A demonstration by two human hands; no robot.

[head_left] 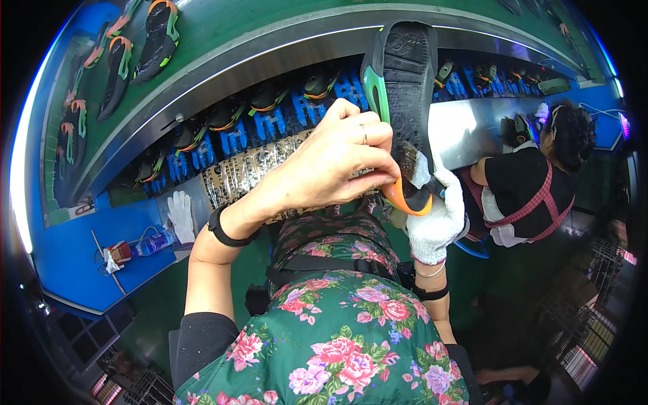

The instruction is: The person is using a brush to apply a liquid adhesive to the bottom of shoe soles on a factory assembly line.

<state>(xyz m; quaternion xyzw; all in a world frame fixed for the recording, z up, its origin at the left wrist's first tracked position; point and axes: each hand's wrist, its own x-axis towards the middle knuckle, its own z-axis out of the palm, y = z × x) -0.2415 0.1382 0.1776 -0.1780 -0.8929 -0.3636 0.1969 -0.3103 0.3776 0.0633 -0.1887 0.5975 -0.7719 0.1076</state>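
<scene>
A black shoe sole (407, 88) with a green side edge and an orange rim at its near end is held up in front of me. My left hand (347, 158), bare and with a ring on one finger, pinches the sole beside its orange rim. My right hand (437, 226), in a white knitted glove, is closed at the near end of the sole. A small brush (410, 160) with brown bristles and a whitish part lies against the sole's inner face, at the right hand's fingers. The gloved fingertips are partly hidden.
Beyond the hands runs a green conveyor belt (223, 40) bearing several soles. Below it, blue holders (233, 138) carry more soles. A printed, film-wrapped roll (246, 165) lies behind my left wrist. At left, a blue table (74, 253) holds a glove and bottle. Another person (520, 182) sits at right.
</scene>
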